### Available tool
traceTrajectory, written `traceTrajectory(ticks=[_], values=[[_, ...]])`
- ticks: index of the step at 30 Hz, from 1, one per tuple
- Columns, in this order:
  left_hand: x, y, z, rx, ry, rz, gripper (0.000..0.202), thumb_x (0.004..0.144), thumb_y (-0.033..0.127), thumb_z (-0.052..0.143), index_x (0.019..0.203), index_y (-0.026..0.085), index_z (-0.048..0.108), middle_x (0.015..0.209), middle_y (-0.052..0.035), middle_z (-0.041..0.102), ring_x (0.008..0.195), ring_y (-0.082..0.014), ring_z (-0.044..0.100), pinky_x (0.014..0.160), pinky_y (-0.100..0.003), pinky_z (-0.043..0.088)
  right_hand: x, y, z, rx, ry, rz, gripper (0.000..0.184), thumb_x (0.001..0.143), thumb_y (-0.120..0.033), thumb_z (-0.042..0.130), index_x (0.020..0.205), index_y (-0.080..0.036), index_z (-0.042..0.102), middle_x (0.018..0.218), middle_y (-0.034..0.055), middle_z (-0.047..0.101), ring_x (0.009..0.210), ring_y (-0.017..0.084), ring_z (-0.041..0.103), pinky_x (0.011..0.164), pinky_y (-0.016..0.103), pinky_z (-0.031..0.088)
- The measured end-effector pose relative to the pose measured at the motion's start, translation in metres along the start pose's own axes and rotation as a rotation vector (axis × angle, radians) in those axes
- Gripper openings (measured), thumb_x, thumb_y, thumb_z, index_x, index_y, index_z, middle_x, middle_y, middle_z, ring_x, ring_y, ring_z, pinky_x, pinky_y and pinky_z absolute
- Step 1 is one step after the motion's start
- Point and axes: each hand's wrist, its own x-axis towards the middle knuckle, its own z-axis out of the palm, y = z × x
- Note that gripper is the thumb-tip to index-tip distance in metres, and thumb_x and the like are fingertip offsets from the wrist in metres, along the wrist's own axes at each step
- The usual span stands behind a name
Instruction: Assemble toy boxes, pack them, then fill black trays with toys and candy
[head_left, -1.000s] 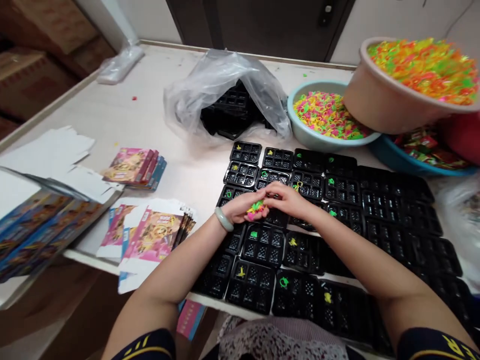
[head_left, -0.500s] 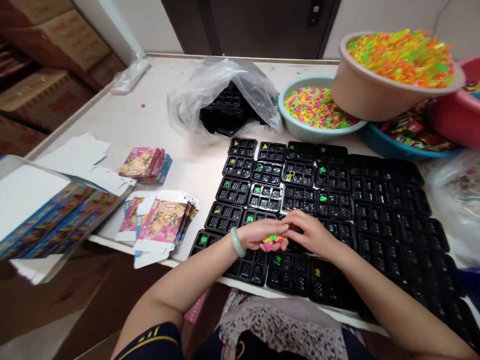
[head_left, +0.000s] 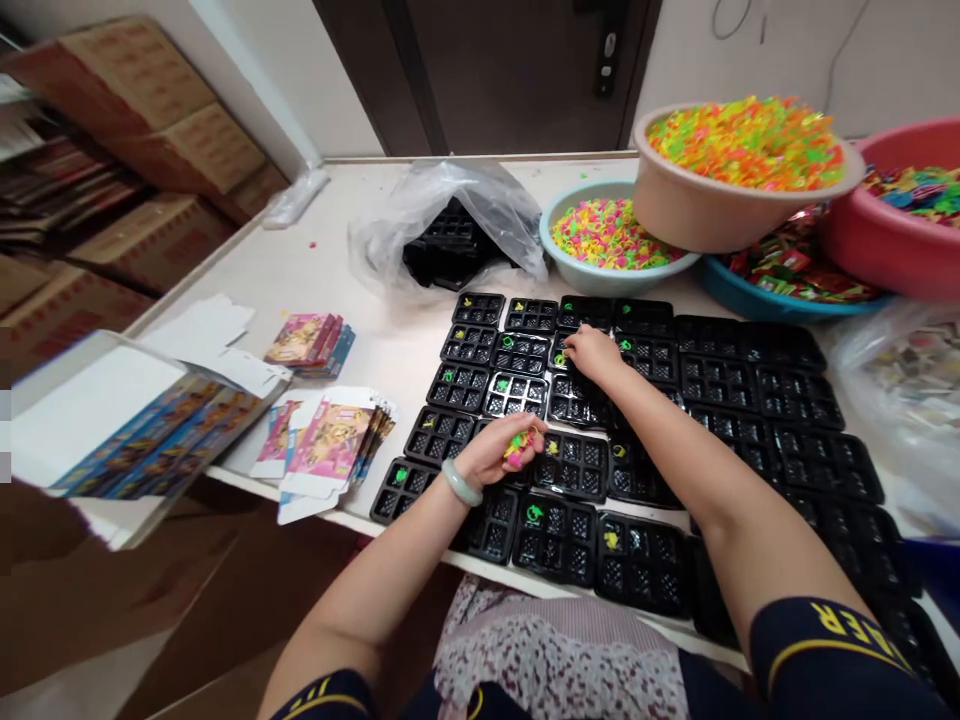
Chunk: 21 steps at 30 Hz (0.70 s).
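Head view shows the two hands parted, whereas half a second ago they met over the nearer rows; the right hand (head_left: 595, 352) has gone farther up the table (head_left: 352, 235), its fingertips bunched at a black compartmented tray (head_left: 561, 357) in the second row from the far side, where yellow already shows in one compartment, as it did before; whether those fingertips pinch anything I cannot tell; the left hand (head_left: 496, 452), a pale bangle (head_left: 461, 483) at its wrist, has its fingers curled around a handful of small plastic rings (head_left: 517, 448) in pink, green and yellow, cupped above the middle of the other trays (head_left: 559, 538), many of which bear one green or yellow piece in a corner compartment; the right forearm lies across the view of several trays, and the left hand hides parts of those beneath it; beyond the rows sit a clear plastic bag (head_left: 510, 205) with more black trays inside and a light blue basin (head_left: 592, 277) of rings; a beige basin (head_left: 709, 220) heaped with bright pieces partly covers it, beside a blue basin (head_left: 795, 302) of wrapped packets and a red basin (head_left: 892, 262), now more fully in sight; to the left lie flattened pink boxes (head_left: 330, 440), a stack of small boxes (head_left: 300, 340) and an open carton (head_left: 97, 410).
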Motion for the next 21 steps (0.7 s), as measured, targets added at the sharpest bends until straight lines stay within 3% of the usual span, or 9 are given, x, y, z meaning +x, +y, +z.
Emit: traceTrajectory(ticks=[8,16,21], values=[[0.011,0.024,-0.011,-0.029,0.034,0.03,0.031,0.079,0.039,0.068,0.089,0.011,0.059,0.066,0.0001,0.059,0.037,-0.0006,0.038,0.031,-0.01,0.02,0.0,0.009,0.007,0.035,-0.005,0.023,0.023,0.092,-0.025,0.051,0.101,-0.021,0.072,0.106,0.0103,0.064,0.097,0.023,0.061,0.076,0.03,0.047],[0.017,0.024,-0.017,-0.067,0.05,0.026,0.028,0.081,0.037,0.066,0.089,0.011,0.06,0.066,0.0,0.059,0.037,-0.0005,0.039,0.03,-0.01,0.02,0.002,0.01,0.007,0.046,-0.01,0.052,0.025,0.093,-0.023,0.047,0.095,-0.017,0.071,0.103,0.0113,0.065,0.092,0.023,0.062,0.076,0.031,0.045],[0.015,0.024,-0.021,-0.072,0.055,0.024,0.027,0.081,0.036,0.066,0.088,0.011,0.06,0.066,0.0,0.059,0.037,-0.0003,0.038,0.03,-0.01,0.02,0.012,0.013,0.005,0.134,0.065,0.087,0.023,0.092,-0.022,0.048,0.095,-0.018,0.071,0.103,0.011,0.063,0.093,0.023,0.061,0.08,0.031,0.045]])
